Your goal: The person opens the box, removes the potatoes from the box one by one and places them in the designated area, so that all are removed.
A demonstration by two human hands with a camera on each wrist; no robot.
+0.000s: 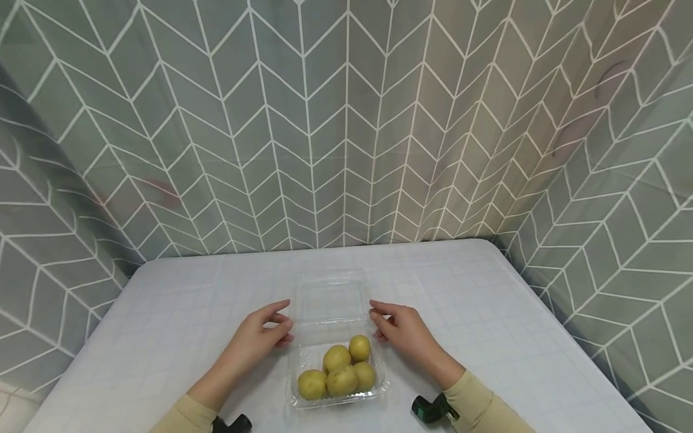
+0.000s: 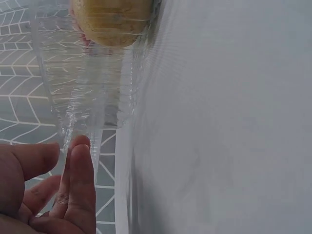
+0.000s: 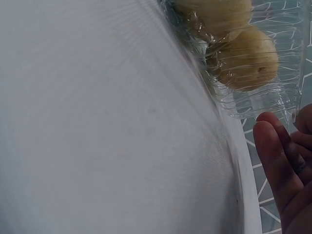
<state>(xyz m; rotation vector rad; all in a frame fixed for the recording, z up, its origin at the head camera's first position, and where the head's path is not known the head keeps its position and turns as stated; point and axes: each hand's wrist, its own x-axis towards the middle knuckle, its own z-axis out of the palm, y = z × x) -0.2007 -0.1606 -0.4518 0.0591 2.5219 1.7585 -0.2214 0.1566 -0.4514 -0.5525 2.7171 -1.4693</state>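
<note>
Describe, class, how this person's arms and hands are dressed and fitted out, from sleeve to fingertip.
The left hand and right hand are bare, with no gloves showing. The left sleeve and right sleeve are plain pale yellow-beige. Dark devices sit at the wrists, left device and right device; the right one shows a small green patch.

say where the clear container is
In the head view, the clear container sits lower centre on the white table, between the left hand and right hand.
</note>
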